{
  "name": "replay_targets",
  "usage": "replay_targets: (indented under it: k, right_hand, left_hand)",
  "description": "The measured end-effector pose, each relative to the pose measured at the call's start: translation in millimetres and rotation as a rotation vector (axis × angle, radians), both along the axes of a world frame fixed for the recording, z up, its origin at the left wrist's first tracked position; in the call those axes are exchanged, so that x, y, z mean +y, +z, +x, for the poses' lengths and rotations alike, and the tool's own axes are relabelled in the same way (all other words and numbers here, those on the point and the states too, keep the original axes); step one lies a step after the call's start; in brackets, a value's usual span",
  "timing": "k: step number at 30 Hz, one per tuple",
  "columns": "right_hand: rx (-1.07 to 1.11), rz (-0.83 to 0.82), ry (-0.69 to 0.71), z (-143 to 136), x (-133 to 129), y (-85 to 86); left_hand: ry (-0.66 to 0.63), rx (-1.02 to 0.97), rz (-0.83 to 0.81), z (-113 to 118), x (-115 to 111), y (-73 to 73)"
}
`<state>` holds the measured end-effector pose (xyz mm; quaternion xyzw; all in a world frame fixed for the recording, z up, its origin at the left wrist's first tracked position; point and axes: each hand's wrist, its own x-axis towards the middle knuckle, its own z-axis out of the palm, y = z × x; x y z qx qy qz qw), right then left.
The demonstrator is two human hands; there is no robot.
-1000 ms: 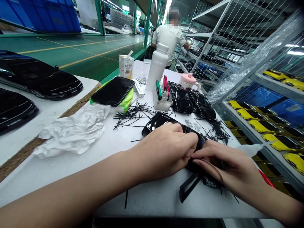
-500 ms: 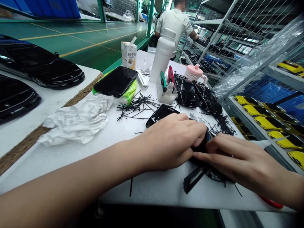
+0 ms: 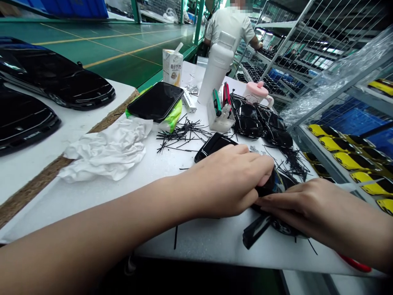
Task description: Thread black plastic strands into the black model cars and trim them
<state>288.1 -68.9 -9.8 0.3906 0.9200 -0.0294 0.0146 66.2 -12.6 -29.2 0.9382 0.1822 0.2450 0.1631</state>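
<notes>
A black model car (image 3: 285, 228) sits on the white tabletop beneath both hands, with one door (image 3: 256, 231) swung outward toward me. My left hand (image 3: 236, 180) is closed over the car's near part, its fingers curled down and their tips hidden. My right hand (image 3: 310, 203) lies along the car's side, its fingers pressed together and meeting my left fingertips by the door opening. What the right fingertips pinch is too hidden to make out. Beyond my left hand, a raised black panel (image 3: 215, 144) shows. Thin black strips (image 3: 181, 133) are heaped behind it.
Crumpled white paper (image 3: 107, 149), a phone (image 3: 156, 100) and a milk carton (image 3: 172, 67) are on the left. A white bottle (image 3: 216, 67), a box of cutters (image 3: 221, 119), black model cars (image 3: 247, 116) and a pink-lidded mug (image 3: 256, 94) stand behind. Racks hold yellow cars (image 3: 350, 159). A person (image 3: 230, 30) stands beyond.
My right fingers have flattened and come lower, uncovering more of the car near the windscreen. My left hand keeps its hold. The whole view has shifted slightly.
</notes>
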Motion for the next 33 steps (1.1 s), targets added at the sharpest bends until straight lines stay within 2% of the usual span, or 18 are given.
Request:
replay_targets:
  k: [4, 10, 17, 27, 33]
  right_hand:
    - [0.036, -0.155, -0.018, 0.0, 3.1, 7.0]
    - [0.064, -0.208, -0.046, -3.0, 3.5, 9.8]
    - [0.046, -0.172, -0.091, -5.4, 0.1, 9.0]
    - [-0.084, -0.293, -0.233, -10.6, -4.4, 6.0]
    - [-0.025, -0.375, -0.285, -14.2, -3.0, 10.9]
  left_hand:
    - [-0.006, 0.000, 0.017, -0.2, -0.3, -1.4]
    - [-0.026, 0.011, 0.027, -0.1, 2.5, -0.7]
    - [-0.046, 0.009, 0.014, 0.4, 4.9, -0.6]
    - [-0.060, -0.047, 0.027, -0.6, 0.6, -4.0]
    - [-0.048, -0.032, 0.031, -1.3, 0.9, -3.0]
